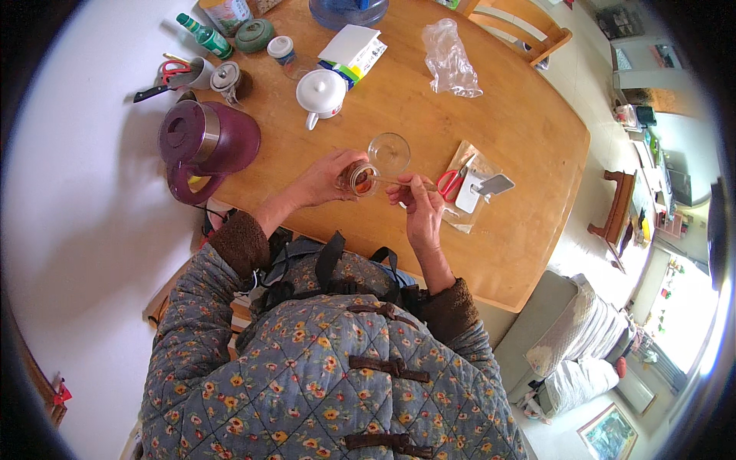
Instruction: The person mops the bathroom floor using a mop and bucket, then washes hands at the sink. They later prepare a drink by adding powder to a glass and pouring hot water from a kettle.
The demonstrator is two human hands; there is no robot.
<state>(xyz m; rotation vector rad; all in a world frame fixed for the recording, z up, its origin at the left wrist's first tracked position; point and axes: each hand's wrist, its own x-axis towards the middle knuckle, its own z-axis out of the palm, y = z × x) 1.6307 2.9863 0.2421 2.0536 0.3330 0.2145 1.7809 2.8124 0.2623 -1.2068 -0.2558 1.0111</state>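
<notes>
My left hand (330, 175) grips a small glass jar (349, 178), tilted so its mouth faces right, with something reddish-brown inside. Between the fingers of my right hand (422, 207) is a thin stick-like utensil (397, 182), which looks wooden. Its far end reaches into the jar's mouth. Just beyond the jar stands a clear glass bowl or cup (389, 153). To the right of my right hand, red-handled scissors (449, 185) and a white phone stand (468, 195) with a grey plate lie on a flat board or packet (464, 221).
A purple kettle (233, 138) stands at the left table edge. Farther back are a white lidded mug (321, 95), a booklet (351, 46), a green bottle (211, 41) and a cup (201, 73) holding a knife. A crumpled clear plastic bag (451, 60) lies at the back right.
</notes>
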